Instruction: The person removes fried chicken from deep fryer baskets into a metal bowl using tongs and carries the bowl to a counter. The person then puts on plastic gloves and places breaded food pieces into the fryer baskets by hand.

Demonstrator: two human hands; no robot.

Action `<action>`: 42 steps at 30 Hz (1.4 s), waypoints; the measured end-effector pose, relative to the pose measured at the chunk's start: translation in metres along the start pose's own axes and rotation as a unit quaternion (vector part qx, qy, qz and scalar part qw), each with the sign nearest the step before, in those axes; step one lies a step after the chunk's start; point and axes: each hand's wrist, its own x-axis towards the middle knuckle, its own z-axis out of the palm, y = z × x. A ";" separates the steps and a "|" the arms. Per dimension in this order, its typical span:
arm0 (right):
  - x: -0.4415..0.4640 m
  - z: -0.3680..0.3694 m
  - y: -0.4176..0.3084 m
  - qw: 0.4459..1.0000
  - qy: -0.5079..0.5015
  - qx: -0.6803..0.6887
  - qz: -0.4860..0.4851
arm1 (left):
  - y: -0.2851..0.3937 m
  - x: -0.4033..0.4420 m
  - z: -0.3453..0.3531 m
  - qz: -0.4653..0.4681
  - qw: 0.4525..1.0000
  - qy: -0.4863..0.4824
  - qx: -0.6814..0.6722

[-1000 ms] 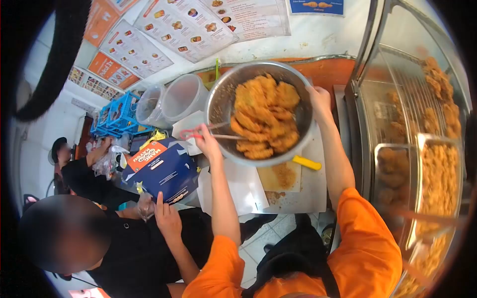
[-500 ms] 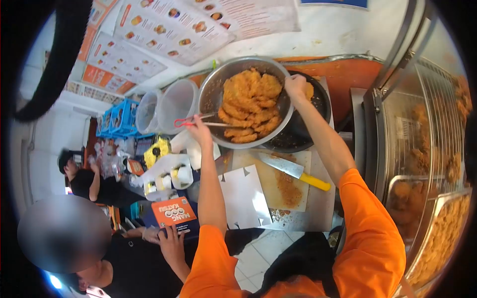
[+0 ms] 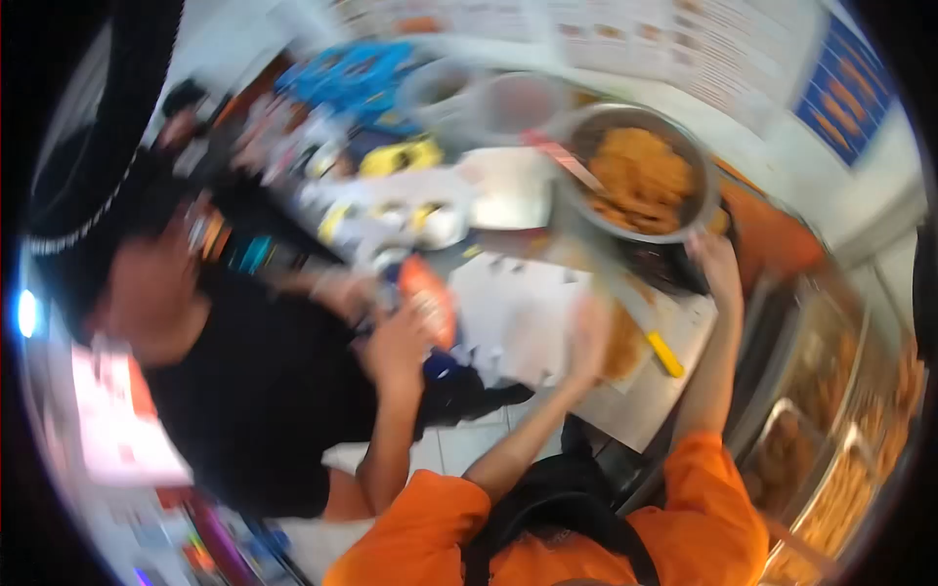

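Note:
A metal bowl (image 3: 710,203) of breaded fried pieces (image 3: 642,176) stands at the back of the counter, over a black pan (image 3: 674,266). Red-handled tongs (image 3: 567,159) lean in it, with no hand on them. My right hand (image 3: 715,256) is near the bowl's lower right edge; blur hides its fingers. My left hand (image 3: 589,337), smeared by motion, is over the right side of the white paper sheets (image 3: 513,313). Right of it a knife with a yellow handle (image 3: 664,354) lies on a crumb-covered board (image 3: 625,342).
On the left a co-worker in black (image 3: 264,391) has both hands at an orange and blue box (image 3: 428,303). Clear tubs (image 3: 518,103) and blue baskets (image 3: 347,83) stand at the back. A glass display case (image 3: 811,361) with trays of fried food is on the right.
The view has swung left. My left hand has let go of the tongs and moved down over the papers. The bowl now rests at the back, no longer held up.

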 end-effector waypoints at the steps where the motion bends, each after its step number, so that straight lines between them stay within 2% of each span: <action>1: -0.024 0.010 0.000 0.984 -0.172 -0.029 0.040 | -0.004 -0.055 -0.010 0.011 0.998 -0.047 0.030; 2: -0.057 0.035 0.000 0.961 -0.267 -0.037 0.062 | -0.033 -0.109 -0.014 -0.027 0.995 -0.089 -0.045; 3: -0.084 0.064 0.023 0.924 -0.376 -0.031 0.068 | 0.006 -0.152 -0.036 0.011 0.998 -0.050 -0.043; 4: -0.111 0.091 0.050 0.874 -0.479 -0.024 0.074 | 0.009 -0.181 -0.076 -0.050 0.991 -0.125 -0.015; 5: -0.142 0.113 0.077 0.795 -0.557 0.068 0.232 | 0.012 -0.214 -0.113 -0.116 0.971 -0.207 -0.001; 6: -0.179 0.155 0.039 0.775 -0.589 -0.020 0.226 | 0.015 -0.237 -0.157 -0.099 0.976 -0.196 0.001; 7: -0.217 0.204 0.007 0.740 -0.567 -0.066 0.356 | 0.016 -0.262 -0.209 -0.084 0.978 -0.193 0.006; 8: -0.255 0.252 -0.034 0.711 -0.603 -0.117 0.341 | 0.020 -0.293 -0.265 -0.072 0.978 -0.197 0.010; 9: -0.286 0.298 -0.020 0.676 -0.629 -0.133 0.362 | 0.044 -0.321 -0.327 -0.113 0.978 -0.173 -0.014; 10: -0.314 0.345 -0.012 0.647 -0.644 -0.173 0.370 | 0.058 -0.353 -0.385 -0.087 0.986 -0.140 0.021; 11: -0.345 0.394 -0.020 0.652 -0.643 -0.220 0.337 | 0.071 -0.383 -0.439 -0.063 0.990 -0.109 0.058; 13: -0.393 0.446 0.021 0.684 -0.643 -0.210 0.273 | 0.122 -0.457 -0.495 -0.151 0.965 -0.121 0.175; 14: -0.411 0.482 0.045 0.651 -0.685 -0.200 0.258 | 0.127 -0.488 -0.515 -0.200 0.944 -0.134 0.224; 17: -0.456 0.571 0.038 0.606 -0.701 -0.283 0.248 | 0.096 -0.583 -0.548 -0.366 0.900 0.010 0.236; 18: -0.467 0.598 0.031 0.597 -0.699 -0.309 0.243 | 0.096 -0.613 -0.566 -0.384 0.897 0.039 0.214; 20: -0.478 0.625 0.025 0.595 -0.692 -0.343 0.224 | 0.096 -0.663 -0.530 -0.410 0.886 0.090 0.197; 23: -0.502 0.703 -0.014 0.579 -0.677 -0.403 0.210 | 0.077 -0.730 -0.558 -0.450 0.857 0.217 0.129; 24: -0.512 0.733 -0.029 0.572 -0.673 -0.423 0.205 | 0.076 -0.752 -0.576 -0.460 0.856 0.213 0.103; 27: -0.548 0.831 -0.089 0.559 -0.649 -0.481 0.188 | 0.047 -0.815 -0.610 -0.458 0.804 0.344 0.159; 29: -0.570 0.912 -0.127 0.572 -0.622 -0.508 0.164 | 0.039 -0.872 -0.645 -0.451 0.785 0.403 0.133; 30: -0.580 0.960 -0.134 0.586 -0.617 -0.505 0.145 | 0.053 -0.902 -0.663 -0.444 0.773 0.444 0.092; 31: -0.560 1.037 -0.084 0.662 -0.631 -0.396 0.086 | 0.071 -0.938 -0.683 -0.438 0.754 0.486 0.059; 32: -0.585 1.105 -0.109 0.556 -0.701 -0.447 -0.001 | 0.078 -0.969 -0.692 -0.386 0.721 0.575 0.019; 33: -0.640 1.152 -0.138 0.628 -0.682 -0.375 0.012 | 0.084 -0.994 -0.697 -0.330 0.676 0.659 -0.020; 34: -0.703 1.183 -0.185 0.584 -0.722 -0.355 -0.113 | 0.092 -1.017 -0.702 -0.336 0.647 0.685 -0.010; 35: -0.772 1.215 -0.226 0.562 -0.761 -0.294 -0.138 | 0.100 -1.038 -0.706 -0.342 0.616 0.709 -0.001; 36: -0.862 1.224 -0.293 0.489 -0.772 -0.336 -0.227 | 0.102 -1.055 -0.712 -0.348 0.586 0.732 0.008; 38: -1.038 1.175 -0.429 0.376 -0.847 -0.261 -0.271 | 0.091 -1.074 -0.727 -0.327 0.541 0.772 0.071; 39: -1.113 1.142 -0.484 0.292 -0.894 -0.217 -0.260 | 0.082 -1.083 -0.734 -0.318 0.515 0.789 0.105; 40: -1.174 1.109 -0.527 0.186 -0.925 -0.208 -0.257 | 0.067 -1.094 -0.739 -0.335 0.520 0.780 0.092; 42: -1.272 1.054 -0.572 -0.047 -0.944 -0.186 -0.269 | 0.051 -1.135 -0.752 -0.353 0.514 0.779 0.068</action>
